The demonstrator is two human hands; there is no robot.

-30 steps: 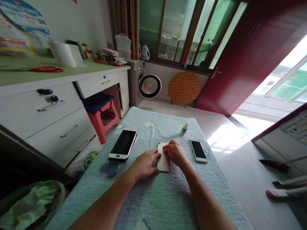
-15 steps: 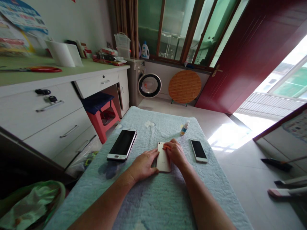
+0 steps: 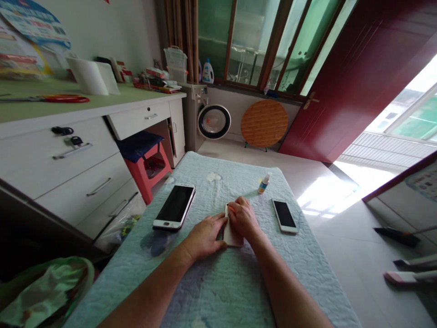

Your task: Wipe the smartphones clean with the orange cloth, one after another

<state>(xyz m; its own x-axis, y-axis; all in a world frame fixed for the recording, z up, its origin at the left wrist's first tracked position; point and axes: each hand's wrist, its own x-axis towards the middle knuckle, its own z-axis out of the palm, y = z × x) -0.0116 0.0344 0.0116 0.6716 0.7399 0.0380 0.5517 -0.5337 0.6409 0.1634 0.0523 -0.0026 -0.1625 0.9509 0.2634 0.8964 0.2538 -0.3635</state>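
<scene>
A pale phone [image 3: 234,238] lies back up on the cloth-covered table, its upper part covered by my right hand. Along its left edge my left hand [image 3: 205,236] steadies it, fingertips near the top and thumb at the lower corner. My right hand [image 3: 244,217] is closed on a small orange piece [image 3: 232,209], pressed to the phone's back near the camera; most of the piece is hidden by the fingers. To the left lies a larger white-framed phone [image 3: 175,206], screen up. A smaller white phone [image 3: 284,215] rests to the right, below a little spray bottle [image 3: 264,183].
A light blue quilted cloth [image 3: 211,282] covers the table. On the left are a white drawer desk [image 3: 78,168], a red stool [image 3: 146,173] and a green-rimmed bin [image 3: 89,273]. Farther back stand a washing machine [image 3: 191,102] with its door open and a round wooden tabletop [image 3: 264,124].
My right hand has slid left across the phone's back with the orange piece, covering the camera area more. My left hand has stayed at the phone's edge.
</scene>
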